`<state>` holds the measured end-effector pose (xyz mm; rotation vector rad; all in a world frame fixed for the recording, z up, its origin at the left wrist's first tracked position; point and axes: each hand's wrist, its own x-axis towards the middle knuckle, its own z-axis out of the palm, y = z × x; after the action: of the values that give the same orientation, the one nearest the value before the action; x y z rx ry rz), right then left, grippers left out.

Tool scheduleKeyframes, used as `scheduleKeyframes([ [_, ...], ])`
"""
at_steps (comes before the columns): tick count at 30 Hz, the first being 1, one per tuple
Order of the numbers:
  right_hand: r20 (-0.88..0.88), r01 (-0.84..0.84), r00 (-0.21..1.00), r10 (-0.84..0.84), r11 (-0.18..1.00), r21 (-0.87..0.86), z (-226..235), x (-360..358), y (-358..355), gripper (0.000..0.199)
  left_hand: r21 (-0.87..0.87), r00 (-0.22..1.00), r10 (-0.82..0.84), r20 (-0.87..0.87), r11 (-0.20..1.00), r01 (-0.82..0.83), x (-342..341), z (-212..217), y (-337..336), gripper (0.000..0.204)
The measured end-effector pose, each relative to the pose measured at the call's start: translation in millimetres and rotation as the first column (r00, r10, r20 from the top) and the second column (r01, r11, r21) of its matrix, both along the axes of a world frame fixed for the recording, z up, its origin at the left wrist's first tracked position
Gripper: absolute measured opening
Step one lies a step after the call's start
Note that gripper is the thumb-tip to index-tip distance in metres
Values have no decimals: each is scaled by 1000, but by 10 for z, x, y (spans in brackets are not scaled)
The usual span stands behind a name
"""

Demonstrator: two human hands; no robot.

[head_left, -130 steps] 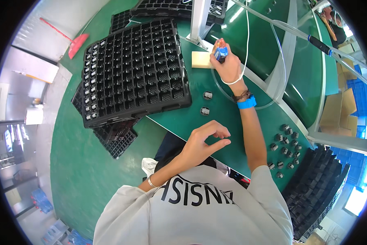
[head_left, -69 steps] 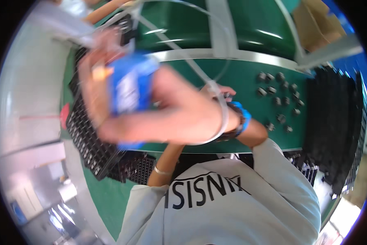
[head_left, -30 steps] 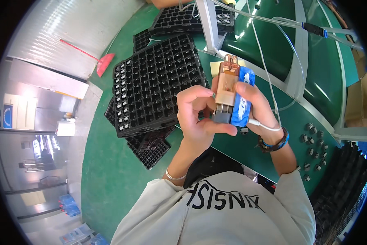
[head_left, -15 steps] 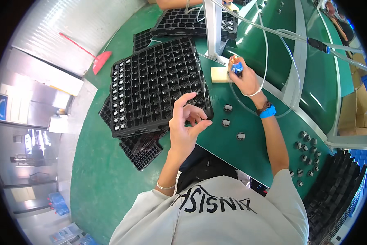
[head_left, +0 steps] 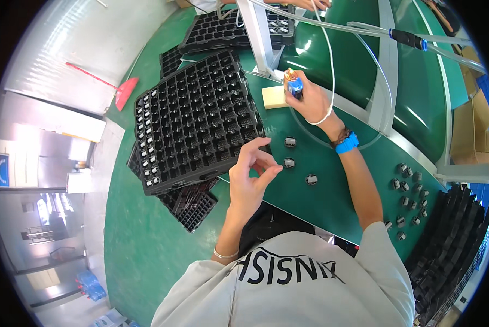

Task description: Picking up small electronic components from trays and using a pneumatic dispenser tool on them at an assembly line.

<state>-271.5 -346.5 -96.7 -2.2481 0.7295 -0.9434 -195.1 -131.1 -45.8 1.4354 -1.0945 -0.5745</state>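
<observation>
My left hand (head_left: 250, 177) is over the table's near edge, beside the black tray's right corner. Its thumb and index finger are apart, with nothing between them. Close to those fingertips lie two small round black parts with silvery tops, the upper part (head_left: 290, 142) and the lower part (head_left: 289, 163). A third such part (head_left: 311, 179) sits nearer to me. Farther off, my right hand (head_left: 312, 101) is closed around a blue hand tool (head_left: 295, 86) with a coppery tip. A pale yellow block (head_left: 274, 97) lies just left of that hand. The tool's exact kind is unclear.
The large black compartment tray (head_left: 195, 114) has small silvery pieces along its left side. More trays lie under and behind it. A white post (head_left: 257, 38) and clear hoses (head_left: 331, 60) stand near my right hand. Several loose parts (head_left: 405, 201) and stacked black trays (head_left: 446, 256) are at right.
The view has shifted, so the table and trays appear farther left. My left hand has moved right relative to the tray, closer to the small round parts. My right hand still grips the blue tool.
</observation>
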Motion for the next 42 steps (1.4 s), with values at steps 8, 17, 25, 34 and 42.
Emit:
scheduleKeyframes([
  [8,2,20,1000,-20,1000,-13,-20,17,36,39,90,996,-69,49,994,65,-106,14,-6,42],
  [17,25,6,1000,-6,1000,-3,-17,22,-35,36,145,990,-144,-6,979,143,-213,158,-63,35],
  [25,-65,52,996,-52,999,-2,71,-49,9,47,-395,316,-932,177,227,890,-529,1782,-319,12],
  [34,-1,38,999,-38,999,-17,-48,14,61,42,-436,254,-833,492,17,900,-543,2197,-352,19],
  [42,-94,49,994,-45,998,37,75,-6,23,44,-554,361,-836,412,85,828,-551,2172,-280,19],
])
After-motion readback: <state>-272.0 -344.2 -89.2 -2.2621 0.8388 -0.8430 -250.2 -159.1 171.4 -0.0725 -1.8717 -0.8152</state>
